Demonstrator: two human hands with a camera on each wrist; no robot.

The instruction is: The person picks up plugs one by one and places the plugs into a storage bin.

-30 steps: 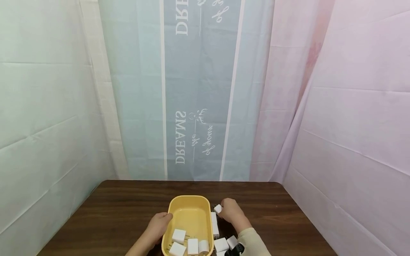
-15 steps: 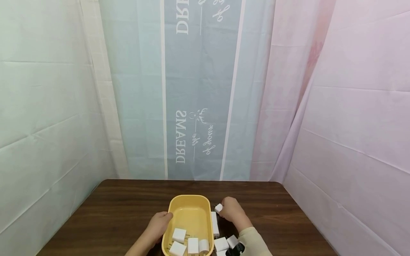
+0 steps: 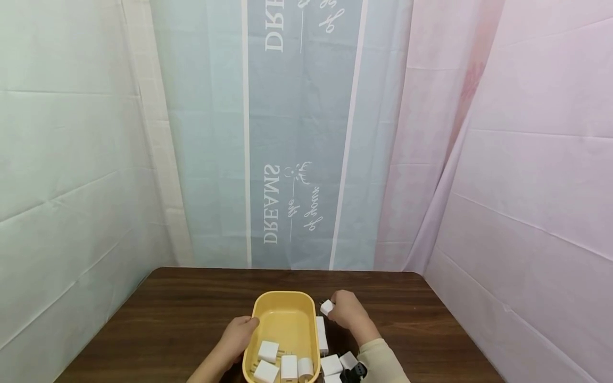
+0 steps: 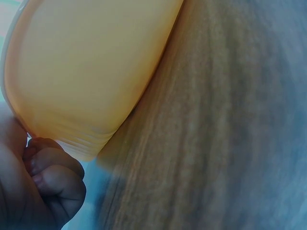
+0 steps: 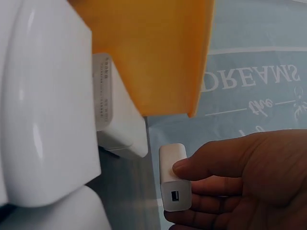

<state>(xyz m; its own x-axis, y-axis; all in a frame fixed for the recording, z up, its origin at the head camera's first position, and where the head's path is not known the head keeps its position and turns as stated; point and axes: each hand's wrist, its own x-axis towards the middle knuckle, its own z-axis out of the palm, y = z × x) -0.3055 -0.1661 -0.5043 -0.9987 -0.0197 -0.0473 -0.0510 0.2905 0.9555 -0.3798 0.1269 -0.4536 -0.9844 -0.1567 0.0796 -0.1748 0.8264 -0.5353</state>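
Observation:
My left hand grips the left rim of a yellow plastic bin, thumb over the edge; the left wrist view shows curled fingers against the bin's outer wall. Several white charger plugs lie in the near end of the bin. To the bin's right, my right hand pinches a small white USB charger between thumb and fingers. The charger's USB port faces the right wrist camera, and its prongs point left in the head view. The hand stands beside the bin's far right corner.
A long white charger sits against the bin's right wall. Nearer, more white chargers and a black plug are clustered on the dark wooden table. Fabric curtains hang behind and on both sides.
My right hand, with the charger in its grip, has risen slightly in the head view, away from me. The left hand and the bin stay in place.

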